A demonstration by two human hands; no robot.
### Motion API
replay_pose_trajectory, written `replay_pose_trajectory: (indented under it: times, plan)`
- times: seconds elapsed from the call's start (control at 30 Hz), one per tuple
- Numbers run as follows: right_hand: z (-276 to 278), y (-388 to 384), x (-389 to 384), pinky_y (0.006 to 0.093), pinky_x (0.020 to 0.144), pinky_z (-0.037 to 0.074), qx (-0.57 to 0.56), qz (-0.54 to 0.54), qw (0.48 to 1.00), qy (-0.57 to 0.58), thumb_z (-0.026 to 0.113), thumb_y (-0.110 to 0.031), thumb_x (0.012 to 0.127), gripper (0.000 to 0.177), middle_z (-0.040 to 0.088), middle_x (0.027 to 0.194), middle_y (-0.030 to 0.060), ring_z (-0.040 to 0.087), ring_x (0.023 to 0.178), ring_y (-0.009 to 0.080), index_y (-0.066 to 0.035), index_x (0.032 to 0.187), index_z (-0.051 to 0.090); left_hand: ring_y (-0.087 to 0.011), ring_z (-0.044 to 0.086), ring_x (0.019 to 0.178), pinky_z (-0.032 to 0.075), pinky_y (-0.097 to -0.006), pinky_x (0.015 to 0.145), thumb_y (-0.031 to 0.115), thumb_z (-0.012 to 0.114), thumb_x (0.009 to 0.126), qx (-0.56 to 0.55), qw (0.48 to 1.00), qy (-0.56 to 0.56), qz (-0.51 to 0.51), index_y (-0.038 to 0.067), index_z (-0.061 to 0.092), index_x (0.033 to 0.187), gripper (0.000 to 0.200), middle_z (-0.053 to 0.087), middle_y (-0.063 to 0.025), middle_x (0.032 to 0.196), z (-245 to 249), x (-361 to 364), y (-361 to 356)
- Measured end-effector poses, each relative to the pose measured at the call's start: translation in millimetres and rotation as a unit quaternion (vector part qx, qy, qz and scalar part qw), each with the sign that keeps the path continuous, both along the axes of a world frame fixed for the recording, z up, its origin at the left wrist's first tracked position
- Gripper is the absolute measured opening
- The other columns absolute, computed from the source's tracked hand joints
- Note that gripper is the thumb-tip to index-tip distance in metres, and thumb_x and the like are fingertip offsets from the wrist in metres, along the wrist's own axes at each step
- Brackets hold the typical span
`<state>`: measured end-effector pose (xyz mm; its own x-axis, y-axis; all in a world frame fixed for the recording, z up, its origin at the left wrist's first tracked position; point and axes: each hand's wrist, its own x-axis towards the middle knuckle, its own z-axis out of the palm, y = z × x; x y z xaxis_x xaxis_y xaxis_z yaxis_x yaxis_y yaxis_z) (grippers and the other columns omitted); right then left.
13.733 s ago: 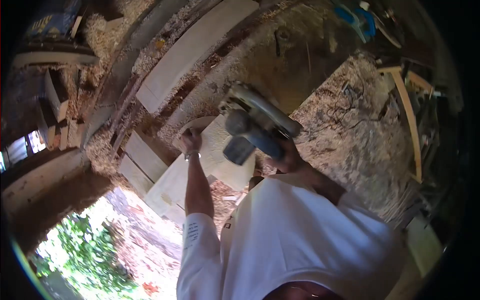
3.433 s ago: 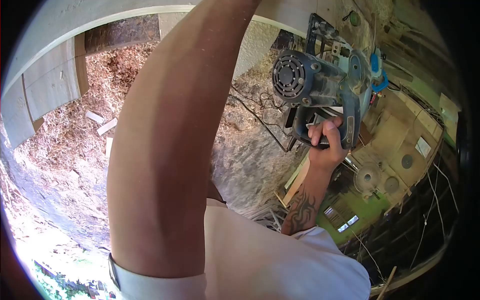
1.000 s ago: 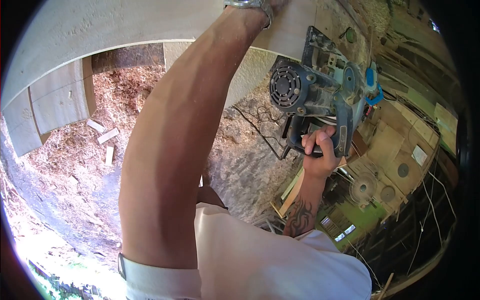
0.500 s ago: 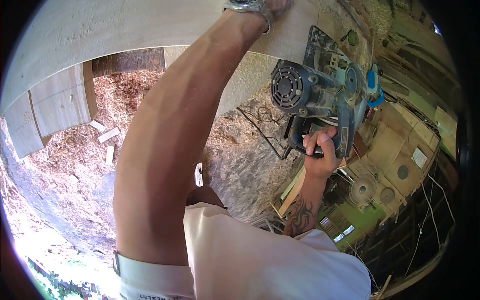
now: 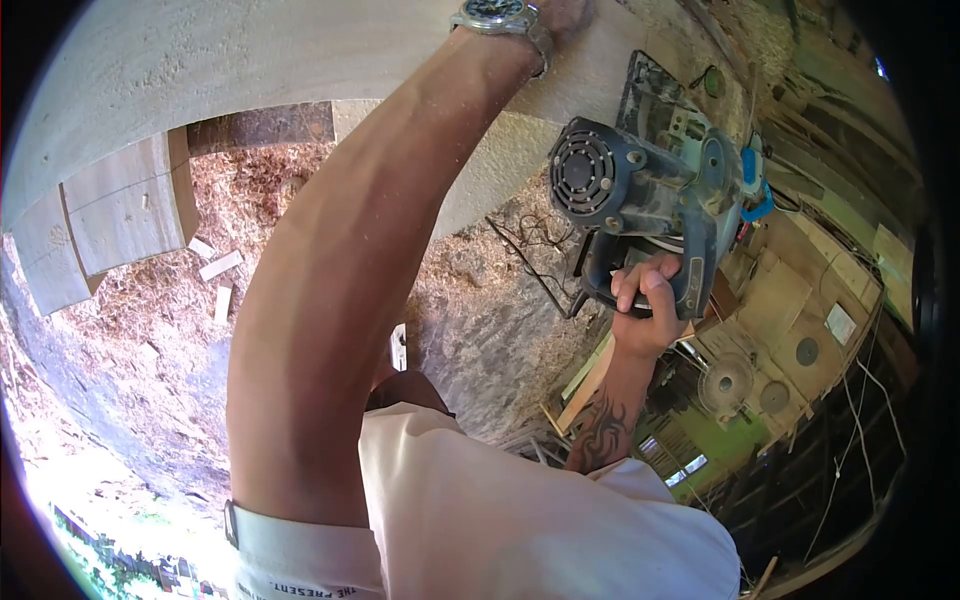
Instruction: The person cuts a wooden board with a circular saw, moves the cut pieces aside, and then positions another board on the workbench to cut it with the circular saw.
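My right hand [image 5: 648,300] is wrapped round the rear handle of a dark, dusty circular saw [image 5: 640,185]. The base plate of the saw rests on a pale wooden board [image 5: 260,65] that curves across the top of the view. My left arm reaches up over the board, a metal watch on its wrist. Only the back part of my left hand [image 5: 568,14] shows at the top edge, over the board. Its fingers are out of frame. The saw blade is mostly hidden behind the motor and handle.
Wood shavings [image 5: 240,200] and small offcuts [image 5: 221,265] lie on the ground. A dark cord [image 5: 530,265] runs below the saw. Wooden pieces [image 5: 120,215] stand at left. At right are a fan [image 5: 725,383], a blue-handled tool [image 5: 757,195] and stacked planks [image 5: 830,160].
The saw and my right hand have shifted a touch to the right in view. My left wrist has also edged slightly right and down. The right-hand grip is the same.
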<state>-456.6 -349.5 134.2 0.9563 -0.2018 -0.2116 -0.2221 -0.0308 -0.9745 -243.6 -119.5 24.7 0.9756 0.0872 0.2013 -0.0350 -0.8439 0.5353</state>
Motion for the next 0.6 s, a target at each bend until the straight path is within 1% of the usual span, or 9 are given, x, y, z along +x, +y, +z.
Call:
replay_pose_trajectory:
  times: [0.07, 0.17, 0.27, 0.37, 0.47, 0.6]
  plan:
    - [-0.7, -1.5, 1.4, 0.0378, 0.058, 0.045, 0.004, -0.001, 1.0, 0.0, 0.056, 0.001, 0.084, 0.019, 0.05, 0.077, 0.0069, 0.05, 0.05, 0.0174, -0.005, 0.101, 0.049, -0.0251, 0.059, 0.112, 0.031, -0.0527, 0.104, 0.027, 0.051, 0.089, -0.001, 1.0, 0.008, -0.009, 0.014, 0.076, 0.089, 0.028, 0.071, -0.0082, 0.105, 7.7, -4.5, 3.9]
    - [-0.3, -2.7, 4.7, 0.0382, 0.058, 0.045, 0.005, 0.024, 1.0, -0.001, 0.057, 0.001, 0.084, 0.019, 0.05, 0.079, 0.0071, 0.051, 0.05, 0.0176, -0.005, 0.1, 0.049, -0.0257, 0.06, 0.111, 0.031, -0.0531, 0.104, 0.026, 0.049, 0.09, -0.011, 0.999, 0.036, -0.018, 0.013, 0.075, 0.092, 0.029, 0.071, -0.0095, 0.106, 5.1, 2.0, 3.3]
    - [-2.2, -6.2, 6.3, 0.0381, 0.058, 0.044, 0.01, 0.019, 1.0, -0.002, 0.057, 0.001, 0.085, 0.019, 0.051, 0.08, 0.0074, 0.05, 0.051, 0.0177, -0.005, 0.101, 0.05, -0.0261, 0.06, 0.11, 0.031, -0.0534, 0.104, 0.025, 0.047, 0.091, -0.016, 1.0, -0.005, 0.016, 0.012, 0.074, 0.095, 0.03, 0.071, -0.0111, 0.105, -2.2, 2.9, -1.6]
    - [-3.9, -8.2, 9.9, 0.038, 0.058, 0.044, 0.014, 0.033, 0.999, -0.008, 0.057, 0.001, 0.085, 0.018, 0.051, 0.08, 0.0074, 0.05, 0.05, 0.0179, -0.004, 0.101, 0.05, -0.0264, 0.06, 0.109, 0.031, -0.0537, 0.104, 0.024, 0.046, 0.092, -0.035, 0.999, -0.002, 0.009, 0.011, 0.073, 0.097, 0.031, 0.07, -0.0125, 0.105, -3.2, 5.0, -1.8]
    - [-3.1, -12.0, 11.0, 0.038, 0.057, 0.044, 0.018, 0.036, 0.999, -0.009, 0.056, 0.002, 0.085, 0.018, 0.05, 0.08, 0.0075, 0.05, 0.05, 0.0177, -0.004, 0.101, 0.05, -0.0266, 0.06, 0.109, 0.031, -0.0538, 0.103, 0.024, 0.048, 0.091, -0.029, 0.999, -0.022, 0.027, 0.011, 0.074, 0.094, 0.03, 0.07, -0.0125, 0.105, -1.0, 3.4, -4.2]
    - [-3.1, -9.1, 15.4, 0.0382, 0.057, 0.044, 0.024, 0.034, 0.999, -0.011, 0.056, 0.002, 0.085, 0.018, 0.05, 0.08, 0.0078, 0.049, 0.05, 0.0175, -0.004, 0.101, 0.05, -0.0267, 0.06, 0.107, 0.032, -0.0533, 0.102, 0.025, 0.05, 0.089, -0.007, 1.0, -0.012, 0.011, 0.011, 0.075, 0.087, 0.029, 0.071, -0.0127, 0.101, 3.6, -0.1, -0.9]
